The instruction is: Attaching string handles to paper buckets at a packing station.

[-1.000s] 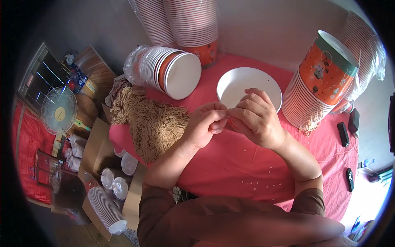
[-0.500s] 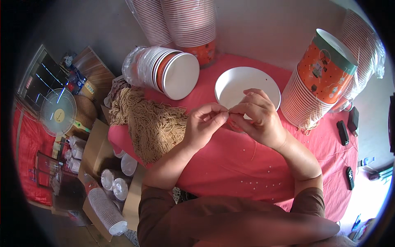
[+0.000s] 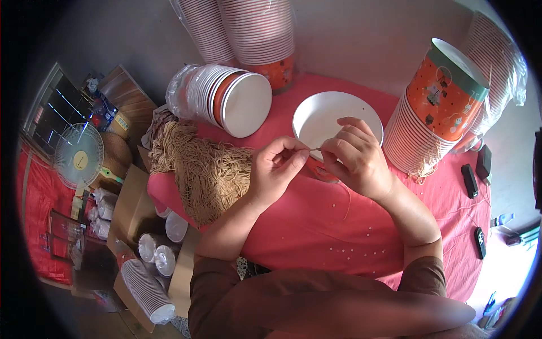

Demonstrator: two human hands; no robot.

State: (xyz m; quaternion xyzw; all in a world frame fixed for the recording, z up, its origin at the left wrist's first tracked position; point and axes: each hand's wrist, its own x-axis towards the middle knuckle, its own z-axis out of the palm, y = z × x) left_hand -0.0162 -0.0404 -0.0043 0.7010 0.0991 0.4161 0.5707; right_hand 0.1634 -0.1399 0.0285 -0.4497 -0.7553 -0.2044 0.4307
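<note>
My left hand (image 3: 278,172) and my right hand (image 3: 359,160) are raised over the red-covered table, fingertips pinched close together. Between the pinches shows a short bit of thin tan string (image 3: 315,149). A loose strand hangs below my right hand. Just behind my hands stands a paper bucket (image 3: 311,117), white inside and orange outside, with a small dark speck on its inner wall. To the left of my left hand lies a heap of tan strings (image 3: 212,181). Several small white beads (image 3: 350,250) are scattered on the cloth nearer to me.
Nested paper buckets (image 3: 247,105) lie on their side at the back left; taller stacks (image 3: 262,34) stand behind. A bucket stack (image 3: 420,133) with strings draped on it stands at the right. Black devices (image 3: 470,181) lie by the right edge. A cardboard box (image 3: 127,212) sits at lower left.
My fingertips have drawn slightly apart, and a bit of string now shows between them. The hanging strand has come into clearer view.
</note>
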